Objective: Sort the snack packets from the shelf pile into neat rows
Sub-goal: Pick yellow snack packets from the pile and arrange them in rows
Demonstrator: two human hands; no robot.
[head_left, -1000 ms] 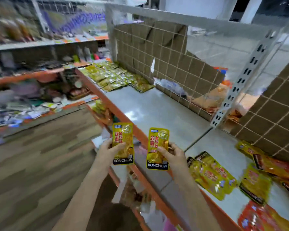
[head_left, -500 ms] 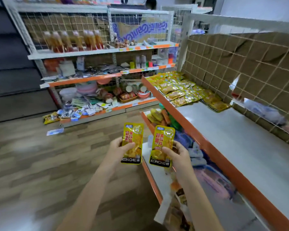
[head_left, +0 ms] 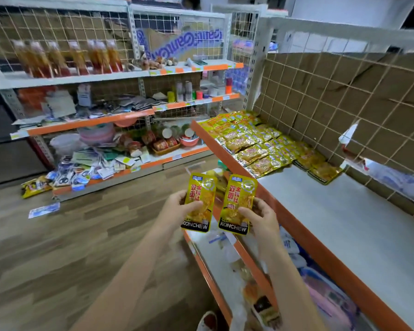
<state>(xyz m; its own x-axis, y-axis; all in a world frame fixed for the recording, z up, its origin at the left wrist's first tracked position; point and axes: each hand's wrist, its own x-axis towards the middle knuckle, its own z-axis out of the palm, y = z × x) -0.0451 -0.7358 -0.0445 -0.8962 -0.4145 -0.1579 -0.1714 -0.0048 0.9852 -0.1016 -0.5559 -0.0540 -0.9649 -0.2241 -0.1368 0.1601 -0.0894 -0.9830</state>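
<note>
I hold two yellow KONCHEW snack packets upright in front of me, side by side. My left hand [head_left: 177,209] pinches the left packet [head_left: 199,202] by its left edge. My right hand [head_left: 261,217] grips the right packet [head_left: 239,203] from its right side, thumb across the front. Both packets hang over the aisle just left of the orange-edged shelf [head_left: 368,225]. At the shelf's far end lie rows of yellow packets [head_left: 258,144], flat and overlapping, against the brown mesh back wall.
The shelf's orange front lip [head_left: 304,237] runs diagonally to my right. A lower shelf [head_left: 215,259] under my hands holds mixed goods. Across the wooden floor [head_left: 58,254] stands another rack [head_left: 101,115] with bottles, bowls and loose packets; some lie on the floor.
My view has swung left from the loose pile to the neat rows at the shelf's far end. Both hands kept their packets and drew closer together.
</note>
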